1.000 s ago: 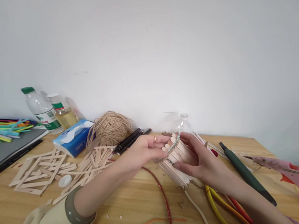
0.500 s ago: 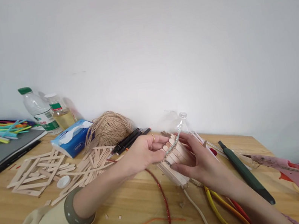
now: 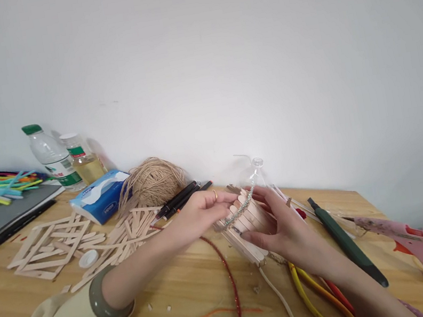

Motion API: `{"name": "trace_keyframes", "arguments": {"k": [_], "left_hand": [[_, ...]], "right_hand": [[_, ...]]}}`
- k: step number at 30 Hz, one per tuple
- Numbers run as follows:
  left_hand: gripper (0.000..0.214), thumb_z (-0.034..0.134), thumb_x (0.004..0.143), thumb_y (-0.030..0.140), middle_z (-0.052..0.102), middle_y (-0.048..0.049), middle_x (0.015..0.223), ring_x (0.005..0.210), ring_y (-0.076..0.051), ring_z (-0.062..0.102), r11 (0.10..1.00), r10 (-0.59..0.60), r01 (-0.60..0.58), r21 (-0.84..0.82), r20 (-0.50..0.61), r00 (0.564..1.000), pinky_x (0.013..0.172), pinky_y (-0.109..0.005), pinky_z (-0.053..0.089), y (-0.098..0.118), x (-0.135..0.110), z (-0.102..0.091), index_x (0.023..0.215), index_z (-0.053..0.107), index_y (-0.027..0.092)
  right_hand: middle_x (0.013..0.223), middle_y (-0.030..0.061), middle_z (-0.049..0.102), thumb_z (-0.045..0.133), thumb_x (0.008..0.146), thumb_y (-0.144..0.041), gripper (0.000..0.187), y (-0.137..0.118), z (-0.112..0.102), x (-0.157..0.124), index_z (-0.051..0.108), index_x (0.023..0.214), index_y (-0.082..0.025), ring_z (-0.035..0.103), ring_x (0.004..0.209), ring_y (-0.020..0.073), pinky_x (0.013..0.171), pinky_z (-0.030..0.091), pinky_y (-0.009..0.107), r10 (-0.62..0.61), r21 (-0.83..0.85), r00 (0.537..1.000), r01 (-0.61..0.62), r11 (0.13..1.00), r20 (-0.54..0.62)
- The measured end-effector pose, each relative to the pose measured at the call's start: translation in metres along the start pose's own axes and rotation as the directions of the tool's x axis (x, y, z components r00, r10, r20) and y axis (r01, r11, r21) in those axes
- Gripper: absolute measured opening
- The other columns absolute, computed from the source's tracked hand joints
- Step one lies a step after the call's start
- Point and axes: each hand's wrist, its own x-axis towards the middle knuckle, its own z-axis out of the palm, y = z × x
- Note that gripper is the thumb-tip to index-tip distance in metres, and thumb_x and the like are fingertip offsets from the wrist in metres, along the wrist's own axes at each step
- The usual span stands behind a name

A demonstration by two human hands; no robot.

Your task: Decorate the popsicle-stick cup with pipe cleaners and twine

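Note:
A small model made of wooden craft sticks (image 3: pixel 255 220) rests on the table between my hands, tilted, with rounded stick ends along its upper edge. A silvery braided cord (image 3: pixel 243 209) runs across those sticks and curves up at the back. My left hand (image 3: pixel 208 210) is closed at the model's upper left edge, thumb near the cord and fingertips behind the sticks. From the right, my right hand (image 3: pixel 283 225) grips the model, its thumb on the front face and fingers over the far side. What lies under my fingers is hidden.
A pink glue gun (image 3: pixel 415 240), a dark green tool (image 3: pixel 347 244) and yellow-handled scissors (image 3: pixel 314 298) lie right. Loose craft sticks (image 3: pixel 126 232), a twine ball (image 3: pixel 158 181), a tissue pack (image 3: pixel 102 198) and bottles (image 3: pixel 55 160) sit left. A red cord (image 3: pixel 229 280) lies in front.
My left thumb has shifted up and left off the cord, so its lower left end now shows. My right hand keeps its hold on the model.

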Motion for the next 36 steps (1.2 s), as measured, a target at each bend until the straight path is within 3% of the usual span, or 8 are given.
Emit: {"name": "trace_keyframes", "arguments": {"k": [3,9,13,19,25,30,33,36], "left_hand": [[0.029,0.056,0.069,0.019,0.072,-0.005,0.096,0.09,-0.018,0.063,1.0,-0.013,0.013,-0.014,0.005,1.0,0.082,-0.03,0.045,0.003,-0.001,-0.002,0.094,0.071,0.016],[0.056,0.062,0.062,0.005,0.066,-0.0089,0.115,0.107,-0.022,0.06,0.999,0.03,-0.025,-0.025,0.243,0.97,0.087,-0.03,0.046,0.007,-0.001,-0.003,0.116,0.059,0.016],[0.055,0.062,0.063,0.003,0.066,-0.0061,0.115,0.112,-0.021,0.057,0.999,0.045,-0.044,-0.01,0.225,0.973,0.092,-0.03,0.043,0.004,0.001,-0.005,0.117,0.06,0.019],[0.054,0.063,0.066,0.004,0.07,-0.008,0.106,0.099,-0.02,0.064,0.994,0.018,0.008,-0.112,0.228,0.973,0.085,-0.029,0.047,0.006,0.001,-0.008,0.119,0.057,0.015],[0.049,0.066,0.063,0.005,0.071,-0.0104,0.102,0.094,-0.019,0.064,0.965,0.02,0.029,-0.259,0.182,0.983,0.083,-0.029,0.046,0.003,0.003,-0.008,0.112,0.062,0.012],[0.025,0.07,0.068,0.026,0.072,-0.0076,0.092,0.088,-0.017,0.063,0.948,-0.032,0.072,-0.31,0.133,0.991,0.085,-0.028,0.043,0.004,0.002,-0.01,0.09,0.071,0.014],[0.033,0.07,0.068,0.042,0.071,-0.0075,0.085,0.083,-0.018,0.062,0.957,-0.045,0.078,-0.279,0.123,0.991,0.082,-0.029,0.044,0.006,0.001,-0.012,0.082,0.072,0.013],[0.032,0.069,0.069,0.04,0.069,-0.0057,0.082,0.079,-0.016,0.06,0.986,-0.041,0.066,-0.153,0.164,0.986,0.079,-0.029,0.043,0.006,0.001,-0.011,0.084,0.069,0.012]], "right_hand": [[0.124,0.0062,0.051,0.065,0.072,-0.025,0.057,-0.002,0.0,0.001,0.038,0.122,-0.026,0.048,0.116,0.0235,0.098,0.039,0.042,-0.001,0.019,1.0,0.0,1.0,0.006],[0.122,0.0048,0.05,0.063,0.074,-0.027,0.054,0.0,-0.001,0.002,0.038,0.122,-0.026,0.047,0.116,0.0212,0.1,0.037,0.04,-0.014,0.043,1.0,0.014,0.999,0.003],[0.123,0.0061,0.049,0.063,0.075,-0.031,0.053,0.003,-0.001,0.001,0.038,0.122,-0.025,0.046,0.117,0.0224,0.101,0.036,0.041,0.005,0.03,1.0,-0.005,1.0,0.001],[0.126,0.0069,0.048,0.063,0.074,-0.04,0.06,0.002,-0.005,0.002,0.035,0.125,-0.026,0.045,0.119,0.0258,0.101,0.036,0.043,0.074,0.003,0.997,-0.074,0.997,-0.007],[0.136,0.0089,0.04,0.069,0.066,-0.047,0.079,0.006,-0.012,0.007,0.029,0.13,-0.024,0.039,0.125,0.0262,0.101,0.038,0.039,0.173,0.128,0.977,-0.189,0.974,0.121],[0.133,0.009,0.044,0.071,0.066,-0.045,0.08,0.012,-0.009,0.009,0.032,0.132,-0.022,0.043,0.122,0.0263,0.1,0.037,0.039,0.08,0.11,0.981,-0.101,0.989,0.176],[0.128,0.0083,0.049,0.072,0.066,-0.039,0.075,0.011,-0.003,0.01,0.036,0.129,-0.022,0.046,0.118,0.0272,0.101,0.035,0.043,0.032,0.002,0.993,-0.033,0.999,0.112],[0.123,0.0095,0.05,0.071,0.065,-0.03,0.072,0.01,0.004,0.008,0.036,0.127,-0.02,0.047,0.114,0.0274,0.098,0.037,0.046,-0.006,-0.155,1.0,0.006,0.988,0.001]]}}
